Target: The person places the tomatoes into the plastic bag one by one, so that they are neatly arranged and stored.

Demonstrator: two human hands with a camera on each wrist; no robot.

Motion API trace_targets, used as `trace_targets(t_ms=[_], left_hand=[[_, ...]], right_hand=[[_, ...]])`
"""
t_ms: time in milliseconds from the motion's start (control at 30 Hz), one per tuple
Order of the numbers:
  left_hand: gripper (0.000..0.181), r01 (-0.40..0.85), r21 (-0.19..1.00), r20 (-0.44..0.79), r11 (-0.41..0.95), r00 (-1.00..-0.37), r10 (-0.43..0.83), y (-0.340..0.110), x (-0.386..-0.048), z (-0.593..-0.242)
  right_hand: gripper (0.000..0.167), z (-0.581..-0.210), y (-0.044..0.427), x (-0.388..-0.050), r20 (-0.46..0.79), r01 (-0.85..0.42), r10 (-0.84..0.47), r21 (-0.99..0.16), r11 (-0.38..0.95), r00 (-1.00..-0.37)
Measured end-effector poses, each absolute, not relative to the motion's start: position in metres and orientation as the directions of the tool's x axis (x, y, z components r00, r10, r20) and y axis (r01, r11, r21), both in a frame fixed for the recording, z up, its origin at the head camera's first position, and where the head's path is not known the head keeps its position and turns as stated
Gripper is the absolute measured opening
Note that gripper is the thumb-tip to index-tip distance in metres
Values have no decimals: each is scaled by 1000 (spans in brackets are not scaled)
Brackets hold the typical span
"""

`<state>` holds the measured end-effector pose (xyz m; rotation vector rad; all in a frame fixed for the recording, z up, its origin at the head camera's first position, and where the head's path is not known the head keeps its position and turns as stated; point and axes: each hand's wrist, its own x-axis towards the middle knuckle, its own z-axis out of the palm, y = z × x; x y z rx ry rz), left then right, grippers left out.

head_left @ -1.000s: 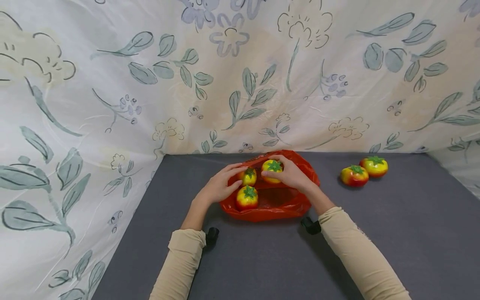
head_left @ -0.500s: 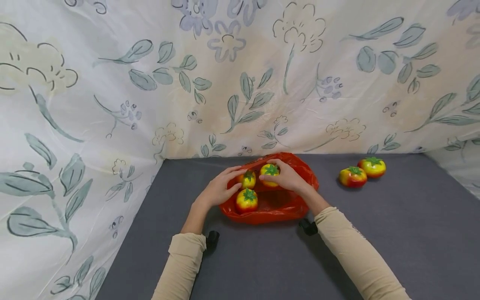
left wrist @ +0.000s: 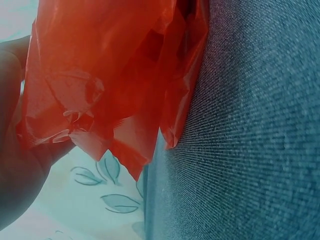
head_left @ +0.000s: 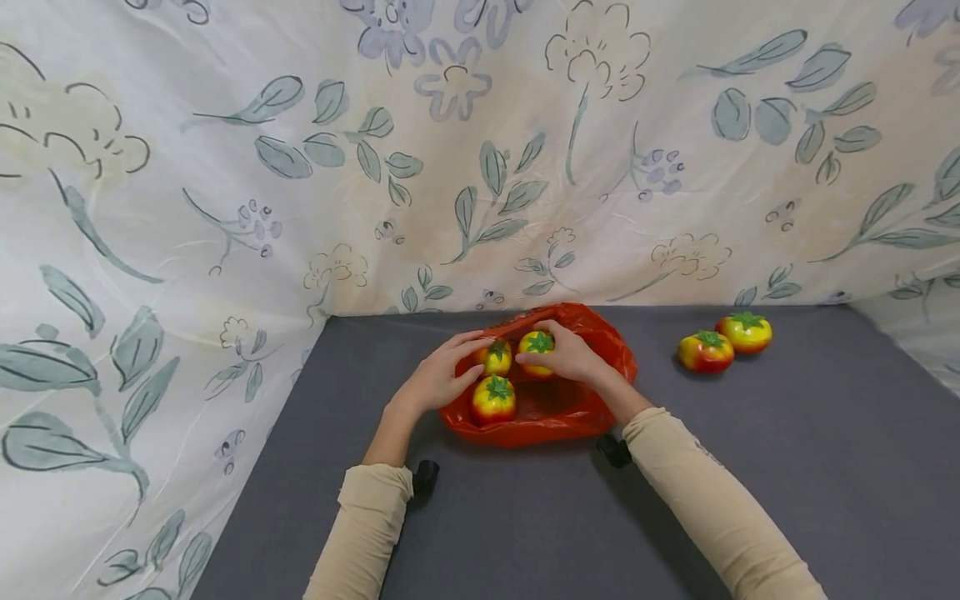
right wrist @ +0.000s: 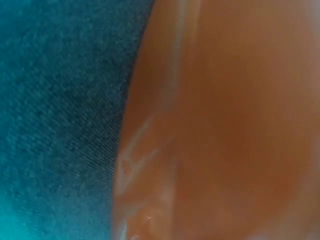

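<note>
Right hand (head_left: pixel 572 356) curled round a tomato (head_left: pixel 537 343), left hand (head_left: pixel 442 372) touching red bag (head_left: pixel 525 432)

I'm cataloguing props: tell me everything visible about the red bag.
The red bag looks like thin, glossy plastic, creased and crumpled. It sits on the grey table, mouth open upward. Two red-and-yellow fruits lie inside at its left; the right hand's grip holds a third fruit at the bag's mouth. The left hand's grip is at its left rim; whether it pinches the plastic is unclear.
</note>
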<state>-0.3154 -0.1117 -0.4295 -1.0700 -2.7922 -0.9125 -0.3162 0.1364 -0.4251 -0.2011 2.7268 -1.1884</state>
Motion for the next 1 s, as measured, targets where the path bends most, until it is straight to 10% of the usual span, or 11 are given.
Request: trace_targets(t_ms=[1000], left_hand=[[47, 639, 508, 237, 577, -748, 620, -111, -317, -432]], right_hand=[[77, -441, 126, -326, -87, -30, -135, -725, 688, -987]])
